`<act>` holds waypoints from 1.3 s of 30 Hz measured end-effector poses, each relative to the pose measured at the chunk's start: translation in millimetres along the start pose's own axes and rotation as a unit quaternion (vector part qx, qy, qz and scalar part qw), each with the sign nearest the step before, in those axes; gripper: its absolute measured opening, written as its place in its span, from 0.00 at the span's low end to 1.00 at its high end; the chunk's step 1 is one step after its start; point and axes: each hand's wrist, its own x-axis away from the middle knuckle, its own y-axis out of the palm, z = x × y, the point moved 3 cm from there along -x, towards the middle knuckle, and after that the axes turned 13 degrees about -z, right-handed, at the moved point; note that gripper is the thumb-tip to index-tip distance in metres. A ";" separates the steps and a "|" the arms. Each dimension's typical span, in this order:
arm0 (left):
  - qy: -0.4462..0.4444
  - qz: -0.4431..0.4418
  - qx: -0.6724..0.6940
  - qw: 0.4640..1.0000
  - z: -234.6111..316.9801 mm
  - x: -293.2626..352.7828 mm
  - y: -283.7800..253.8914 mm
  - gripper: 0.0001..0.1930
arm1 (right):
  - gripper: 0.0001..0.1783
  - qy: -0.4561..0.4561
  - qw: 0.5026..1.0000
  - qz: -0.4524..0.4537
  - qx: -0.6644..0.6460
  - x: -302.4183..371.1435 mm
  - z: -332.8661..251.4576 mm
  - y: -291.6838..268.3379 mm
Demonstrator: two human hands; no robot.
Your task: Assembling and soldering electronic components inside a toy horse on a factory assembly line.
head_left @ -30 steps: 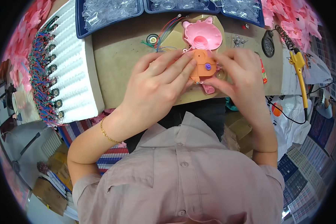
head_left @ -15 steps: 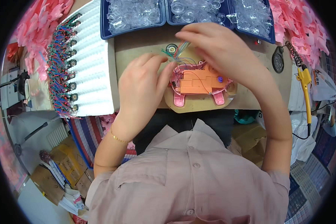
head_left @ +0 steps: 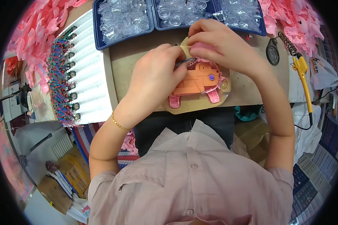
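Observation:
A pink plastic toy shell [head_left: 213,96] with an orange block [head_left: 193,83] inside lies on a yellowish board [head_left: 187,108] in front of me. A small purple knob [head_left: 211,77] sits on the orange block. My left hand [head_left: 156,73] is at the shell's upper left, thumb and fingers closed on thin wires [head_left: 192,60] that mostly hide under them. Over the shell's far edge is my right hand [head_left: 221,47], fingers curled together above a pink surface. What its fingertips hold, if anything, is hidden.
Blue bins [head_left: 151,26] of clear plastic parts line the back. At left, wired round parts lie on a ridged white tray [head_left: 92,75]. Pink shells [head_left: 289,22] pile up at both far corners. A yellow-handled tool [head_left: 303,71] on a coiled cord is at right, near a black oval object [head_left: 272,51].
My left hand has moved right over the wires, and the round part that showed there is out of sight. My right fingers have curled in. The shell has tilted slightly, its right side higher.

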 end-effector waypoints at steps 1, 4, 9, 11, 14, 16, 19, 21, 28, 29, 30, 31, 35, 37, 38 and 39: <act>0.000 0.000 -0.003 1.000 0.7 1.4 0.1 0.07 | 0.13 -0.001 1.000 0.003 0.000 4.3 1.7 -0.9; 0.008 0.046 0.144 0.988 -6.4 14.1 3.2 0.07 | 0.12 -0.016 0.999 -0.007 0.051 11.4 -8.7 -0.2; 0.002 0.072 0.222 0.972 -10.8 26.4 7.3 0.08 | 0.16 0.025 0.994 -0.106 0.026 18.9 -81.3 -17.6; 0.009 0.055 0.210 0.976 -5.8 21.1 8.7 0.07 | 0.16 0.040 0.986 -0.160 -0.034 21.8 -86.7 -18.9; 0.037 0.027 0.179 0.983 -1.0 18.4 9.5 0.07 | 0.14 0.103 0.957 -0.192 -0.192 22.4 -61.8 -37.8; 0.101 0.047 0.152 0.982 -0.4 16.7 13.5 0.06 | 0.14 0.156 0.967 -0.087 -0.184 10.3 -31.0 -45.2; 0.148 0.061 0.045 0.986 1.5 20.4 6.9 0.06 | 0.16 0.045 0.998 0.048 -0.024 -25.1 -21.1 -20.6; 0.169 0.070 0.023 0.983 1.8 19.3 8.0 0.06 | 0.14 0.154 0.980 -0.119 0.038 -53.2 -17.5 -3.4; 0.152 0.040 0.141 0.977 -11.1 11.9 10.0 0.05 | 0.13 0.147 0.967 -0.197 0.065 -46.3 -4.7 6.3; 0.150 0.044 0.148 0.976 -12.7 12.2 8.3 0.05 | 0.13 0.155 0.985 -0.080 0.003 -30.4 -2.0 3.0; 0.123 0.027 0.172 0.977 -12.8 10.3 6.9 0.05 | 0.14 0.163 0.984 0.039 -0.058 -12.9 0.3 -0.9; 0.094 0.011 0.196 0.976 -14.9 8.9 5.1 0.05 | 0.14 0.165 0.984 0.030 -0.055 -2.8 -1.3 1.3; 0.062 -0.030 0.234 0.970 -19.6 5.2 2.0 0.06 | 0.13 0.294 0.948 0.043 -0.115 24.5 -8.0 17.4; 0.048 -0.044 0.249 0.966 -20.8 2.7 -2.0 0.07 | 0.11 0.229 0.971 0.060 0.047 29.4 -14.1 20.3; 0.031 -0.066 0.257 0.964 -21.6 2.4 -2.8 0.07 | 0.08 0.217 0.973 0.068 0.042 31.6 -14.3 21.9; 0.013 -0.086 0.263 0.961 -24.0 2.3 -3.1 0.08 | 0.08 0.214 0.974 0.066 0.042 33.4 -12.6 22.6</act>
